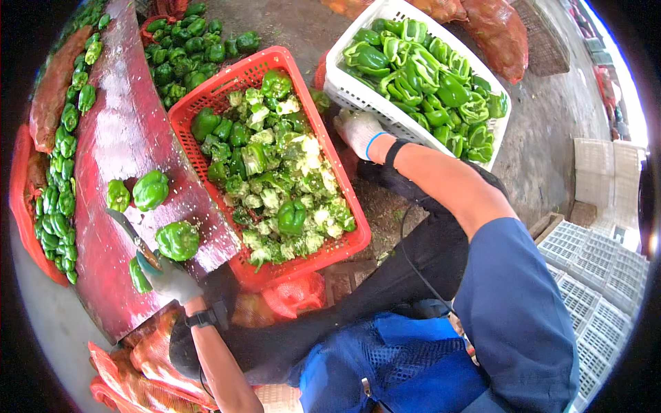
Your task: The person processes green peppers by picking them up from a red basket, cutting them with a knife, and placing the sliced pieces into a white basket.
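Observation:
My left hand [173, 281], in a pale glove, grips a knife [126, 227] over the red tabletop [119, 258]; the blade points away from me. A green bell pepper [139, 276] lies beside its fingers. Other whole peppers rest near the blade, among them a large one [177, 240] and another [151, 190]. My right hand [357, 131], also gloved, is low beside the near wall of a white plastic crate [379, 111]. Its fingertips are partly hidden, and I cannot see whether they hold anything. Halved, hollowed green peppers [423, 72] fill that crate.
Between my hands stands a red plastic crate [361, 227] with pepper cores, scraps and some whole peppers. More peppers [186, 51] lie beyond it. Full mesh sacks [496, 38] lie on the floor. Peppers [57, 211] line the table's left side. Stacked white crates [594, 289] stand right.

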A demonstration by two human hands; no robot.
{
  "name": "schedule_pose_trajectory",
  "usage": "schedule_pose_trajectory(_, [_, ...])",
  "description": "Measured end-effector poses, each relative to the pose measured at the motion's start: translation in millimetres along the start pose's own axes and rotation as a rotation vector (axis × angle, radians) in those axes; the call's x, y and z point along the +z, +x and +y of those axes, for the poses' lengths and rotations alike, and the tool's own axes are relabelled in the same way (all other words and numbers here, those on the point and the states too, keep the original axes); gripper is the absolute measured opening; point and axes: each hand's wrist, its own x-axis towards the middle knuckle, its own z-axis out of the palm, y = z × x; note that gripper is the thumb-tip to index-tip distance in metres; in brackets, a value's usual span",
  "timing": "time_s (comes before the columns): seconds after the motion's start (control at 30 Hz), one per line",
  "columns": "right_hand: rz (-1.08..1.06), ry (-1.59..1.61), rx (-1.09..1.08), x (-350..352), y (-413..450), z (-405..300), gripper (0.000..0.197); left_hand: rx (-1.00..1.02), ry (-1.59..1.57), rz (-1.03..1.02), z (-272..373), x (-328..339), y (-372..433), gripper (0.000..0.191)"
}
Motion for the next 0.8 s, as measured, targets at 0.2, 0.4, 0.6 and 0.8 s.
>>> schedule_pose_trajectory(0.2, [-0.091, -0.038, 0.133, 20, 19, -14, 0.039, 0.16, 0.043, 0.052, -19, 6, 2, 0.049])
schedule_pose_trajectory(0.4, [-0.182, 0.082, 0.172, 22, 33, 1, 0.028, 0.025, -0.104, 0.02, 5, 10, -2, 0.048])
schedule_pose_trajectory(0.6, [-0.266, 0.061, 0.066, -17, 5, 5, 0.028, 0.148, 0.043, 0.046, -16, 9, 2, 0.048])
schedule_pose_trajectory(0.8, [-0.426, 0.452, -0.024, -154, -26, 47, 0.035, 0.084, 0.011, 0.032, -7, 8, 3, 0.048])
